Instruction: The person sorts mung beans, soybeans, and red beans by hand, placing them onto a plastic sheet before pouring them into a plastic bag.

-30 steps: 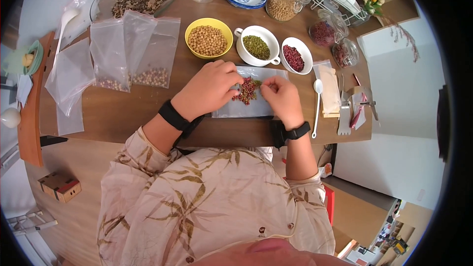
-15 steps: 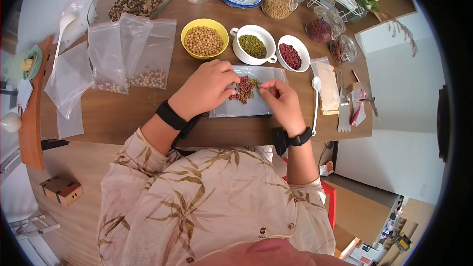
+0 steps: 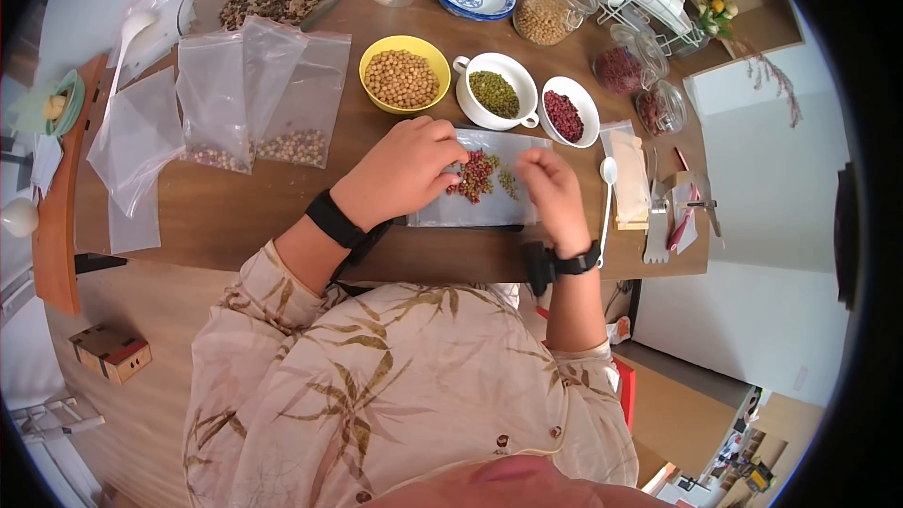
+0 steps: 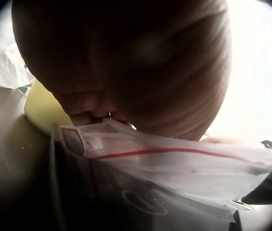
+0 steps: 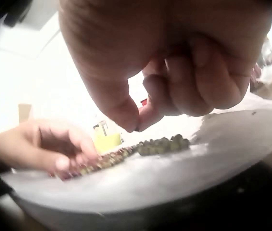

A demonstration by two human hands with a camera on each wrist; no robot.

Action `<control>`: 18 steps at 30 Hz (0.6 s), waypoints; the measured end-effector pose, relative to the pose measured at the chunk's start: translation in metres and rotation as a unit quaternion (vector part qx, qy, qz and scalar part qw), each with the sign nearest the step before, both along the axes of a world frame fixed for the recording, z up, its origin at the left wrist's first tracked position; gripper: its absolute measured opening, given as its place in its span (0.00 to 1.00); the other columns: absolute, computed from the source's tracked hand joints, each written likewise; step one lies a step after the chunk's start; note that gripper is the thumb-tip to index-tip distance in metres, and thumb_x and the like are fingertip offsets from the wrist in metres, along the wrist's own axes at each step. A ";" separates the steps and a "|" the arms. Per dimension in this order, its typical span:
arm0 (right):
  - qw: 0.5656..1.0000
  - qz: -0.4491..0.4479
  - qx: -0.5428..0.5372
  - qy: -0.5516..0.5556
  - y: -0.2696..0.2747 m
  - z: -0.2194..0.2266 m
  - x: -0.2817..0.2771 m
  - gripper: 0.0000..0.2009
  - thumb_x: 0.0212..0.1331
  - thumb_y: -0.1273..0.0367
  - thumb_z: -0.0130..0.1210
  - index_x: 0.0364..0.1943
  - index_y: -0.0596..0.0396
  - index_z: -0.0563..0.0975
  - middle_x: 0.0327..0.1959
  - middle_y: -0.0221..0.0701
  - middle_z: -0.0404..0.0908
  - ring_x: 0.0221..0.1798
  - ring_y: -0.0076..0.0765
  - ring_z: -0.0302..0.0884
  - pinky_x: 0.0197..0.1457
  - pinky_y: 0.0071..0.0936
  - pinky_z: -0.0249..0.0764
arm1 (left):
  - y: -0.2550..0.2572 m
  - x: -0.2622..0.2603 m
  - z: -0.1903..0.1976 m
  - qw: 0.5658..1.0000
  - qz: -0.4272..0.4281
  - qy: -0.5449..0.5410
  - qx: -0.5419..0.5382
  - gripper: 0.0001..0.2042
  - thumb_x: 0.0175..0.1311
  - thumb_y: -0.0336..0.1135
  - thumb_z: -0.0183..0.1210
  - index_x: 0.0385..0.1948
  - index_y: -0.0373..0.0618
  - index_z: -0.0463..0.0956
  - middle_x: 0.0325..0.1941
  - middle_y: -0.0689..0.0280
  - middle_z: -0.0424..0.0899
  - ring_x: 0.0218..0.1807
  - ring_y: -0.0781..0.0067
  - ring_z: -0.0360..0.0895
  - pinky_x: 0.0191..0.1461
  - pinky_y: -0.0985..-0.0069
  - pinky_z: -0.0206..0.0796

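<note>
A clear zip bag (image 3: pixel 442 216) lies flat in front of me under a pile of mixed red and green beans (image 3: pixel 477 177). A smaller group of green beans (image 3: pixel 508 182) lies at the pile's right. My left hand (image 3: pixel 400 165) rests at the pile's left side, loosely bent fingers and thumb at its edge. My right hand (image 3: pixel 557 196) hovers over the bag's right edge, thumb and index fingertips together, the other fingers curled. A tiny dark speck shows at those tips in the right wrist view; I cannot tell whether it is a bean.
Behind the bag stand a yellow bowl (image 3: pixel 364 85) of chickpeas, a white two-handled bowl (image 3: pixel 467 105) of green beans and a white bowl (image 3: pixel 591 122) of red beans. Filled zip bags (image 3: pixel 299 94) lie left. Right are a white spoon (image 3: pixel 608 172) and glass jars (image 3: pixel 555 5).
My right hand has drawn back to the right, off the pile's edge. Green beans now sit separately to the right of the mixed pile. The left hand stays in place.
</note>
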State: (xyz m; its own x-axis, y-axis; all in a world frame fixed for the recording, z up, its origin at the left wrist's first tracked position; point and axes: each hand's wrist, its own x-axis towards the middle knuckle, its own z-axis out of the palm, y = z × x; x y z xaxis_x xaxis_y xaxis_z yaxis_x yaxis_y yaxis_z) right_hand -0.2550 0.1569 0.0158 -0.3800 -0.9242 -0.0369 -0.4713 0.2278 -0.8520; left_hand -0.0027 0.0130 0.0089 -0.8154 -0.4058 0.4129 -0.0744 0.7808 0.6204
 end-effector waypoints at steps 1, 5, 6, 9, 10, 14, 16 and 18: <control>0.974 0.005 -0.007 -0.226 0.005 0.006 -0.010 0.09 0.76 0.65 0.58 0.45 0.57 0.82 0.31 0.25 0.77 0.31 0.30 0.73 0.34 0.31 0.70 | 0.001 0.000 0.000 1.000 -0.002 0.001 0.001 0.14 0.63 0.30 0.74 0.49 0.45 0.87 0.52 0.62 0.84 0.57 0.52 0.81 0.64 0.56 0.73; 0.805 -0.002 -0.061 -0.590 0.019 0.028 0.000 0.08 0.80 0.65 0.48 0.49 0.53 0.75 0.37 0.24 0.73 0.32 0.24 0.66 0.36 0.23 0.66 | 0.002 -0.001 -0.001 1.000 0.003 -0.004 -0.006 0.13 0.64 0.30 0.73 0.49 0.45 0.87 0.52 0.61 0.84 0.57 0.52 0.81 0.63 0.56 0.73; 0.804 -0.033 -0.060 -0.590 0.021 0.032 0.006 0.09 0.81 0.64 0.48 0.49 0.54 0.75 0.37 0.25 0.73 0.32 0.23 0.66 0.39 0.23 0.67 | 0.002 -0.001 -0.001 1.000 0.003 -0.004 -0.004 0.13 0.64 0.30 0.73 0.49 0.45 0.87 0.52 0.61 0.84 0.57 0.52 0.81 0.63 0.56 0.73; 0.806 0.041 -0.055 -0.587 0.029 0.019 -0.005 0.10 0.81 0.65 0.53 0.50 0.56 0.80 0.36 0.24 0.76 0.33 0.23 0.69 0.41 0.23 0.69 | 0.000 -0.001 -0.002 1.000 0.001 -0.003 0.001 0.13 0.64 0.30 0.73 0.49 0.45 0.87 0.52 0.61 0.84 0.57 0.52 0.81 0.63 0.56 0.73; 0.806 0.041 -0.056 -0.588 0.031 0.014 -0.002 0.10 0.81 0.65 0.53 0.50 0.56 0.80 0.36 0.24 0.76 0.33 0.23 0.69 0.41 0.23 0.69 | 0.000 -0.001 -0.001 1.000 -0.001 0.000 0.003 0.13 0.64 0.30 0.73 0.49 0.45 0.87 0.52 0.61 0.84 0.56 0.52 0.81 0.63 0.56 0.73; 0.998 0.018 0.028 -0.057 0.032 0.019 0.040 0.07 0.75 0.69 0.65 0.48 0.57 0.88 0.30 0.24 0.78 0.31 0.24 0.72 0.35 0.26 0.68 | 0.000 -0.001 0.000 1.000 -0.003 0.000 0.008 0.13 0.64 0.30 0.73 0.49 0.45 0.87 0.52 0.61 0.84 0.57 0.52 0.81 0.63 0.56 0.73; 0.997 0.026 0.021 0.076 0.031 0.018 0.048 0.07 0.70 0.69 0.70 0.47 0.55 0.89 0.25 0.30 0.76 0.26 0.28 0.72 0.31 0.33 0.68 | -0.001 -0.001 -0.001 1.000 -0.003 -0.005 0.007 0.13 0.64 0.30 0.73 0.49 0.45 0.87 0.51 0.61 0.84 0.56 0.51 0.81 0.63 0.56 0.73; 0.995 0.026 0.029 0.096 0.029 0.016 0.050 0.07 0.69 0.69 0.70 0.47 0.55 0.89 0.25 0.32 0.77 0.26 0.31 0.73 0.32 0.35 0.69 | 0.000 0.000 -0.001 1.000 -0.002 0.001 0.003 0.13 0.64 0.30 0.73 0.49 0.45 0.87 0.51 0.61 0.84 0.56 0.51 0.81 0.63 0.56 0.73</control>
State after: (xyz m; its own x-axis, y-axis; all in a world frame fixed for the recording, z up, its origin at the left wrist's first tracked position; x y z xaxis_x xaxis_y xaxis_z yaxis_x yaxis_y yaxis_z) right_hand -0.2053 0.1859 0.0319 -0.3368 -0.9413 -0.0216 -0.6365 0.2445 -0.7315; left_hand -0.0032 0.0126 0.0083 -0.8165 -0.4054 0.4112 -0.0710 0.7772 0.6253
